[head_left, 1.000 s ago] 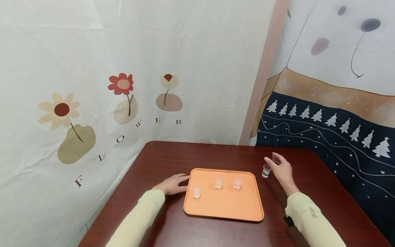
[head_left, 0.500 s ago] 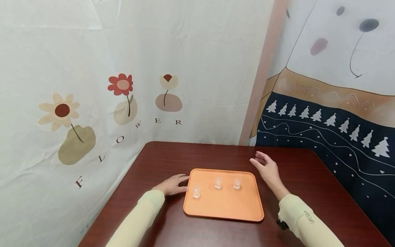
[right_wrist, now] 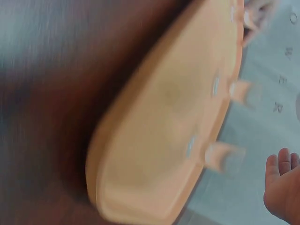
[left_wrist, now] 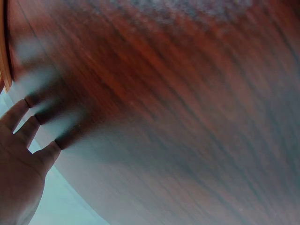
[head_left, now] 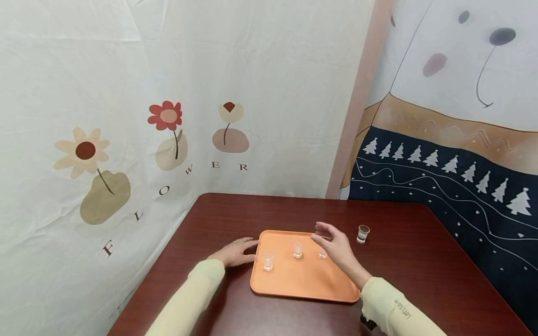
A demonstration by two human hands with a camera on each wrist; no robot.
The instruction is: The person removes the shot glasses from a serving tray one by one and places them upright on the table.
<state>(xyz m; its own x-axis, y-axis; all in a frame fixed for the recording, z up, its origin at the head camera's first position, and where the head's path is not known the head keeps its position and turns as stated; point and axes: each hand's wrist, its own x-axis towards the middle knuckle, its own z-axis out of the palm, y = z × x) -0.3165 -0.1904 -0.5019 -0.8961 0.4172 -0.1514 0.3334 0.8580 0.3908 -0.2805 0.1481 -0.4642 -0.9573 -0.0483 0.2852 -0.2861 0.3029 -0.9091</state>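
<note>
Tabletop (head_left: 420, 261) of dark red wood fills the lower half of the head view, set into a corner of printed cloth walls. Centred on it lies an orange tray (head_left: 302, 280). Three small clear glasses stand on the tray: one at its 9 o'clock edge (head_left: 267, 260), one near the middle toward 12 o'clock (head_left: 297, 248), and one at about 1 o'clock (head_left: 322, 253), partly hidden behind the right hand. A fourth glass (head_left: 363, 233) stands on the bare wood just off the tray's 2 o'clock corner. The left hand (head_left: 234, 252) lies flat on the wood at the tray's 9 o'clock side, fingers straight and spread, fingertips touching or just beside the rim; its grip holds nothing. The right hand (head_left: 335, 247) hovers over the tray's 1 o'clock part, grip loosely spread with thumb and fingers apart around the hidden glass, whether touching it I cannot tell
</note>
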